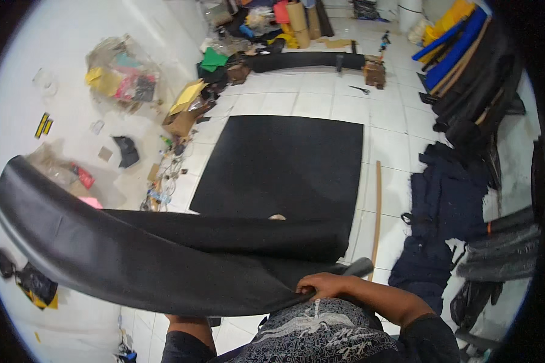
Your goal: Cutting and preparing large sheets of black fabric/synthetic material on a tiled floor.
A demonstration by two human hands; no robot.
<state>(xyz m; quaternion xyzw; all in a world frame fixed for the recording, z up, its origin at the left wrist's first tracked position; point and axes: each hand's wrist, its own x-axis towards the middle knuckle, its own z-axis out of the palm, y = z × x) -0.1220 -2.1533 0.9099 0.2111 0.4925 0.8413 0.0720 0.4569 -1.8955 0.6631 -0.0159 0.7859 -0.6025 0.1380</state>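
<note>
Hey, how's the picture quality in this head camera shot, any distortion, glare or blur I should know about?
Head view: strong fisheye bend, so the floor tile lines curve toward a dark round rim; light is even and bright, the white wall at left nearly washed out; the black sheet under the right hand shows little surface detail; the clutter at the far end is soft and small; the left hand is hidden.

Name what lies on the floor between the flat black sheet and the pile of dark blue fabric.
In the head view, a long thin wooden stick lies on the white tiles between the flat black sheet and the dark blue fabric pile.
</note>
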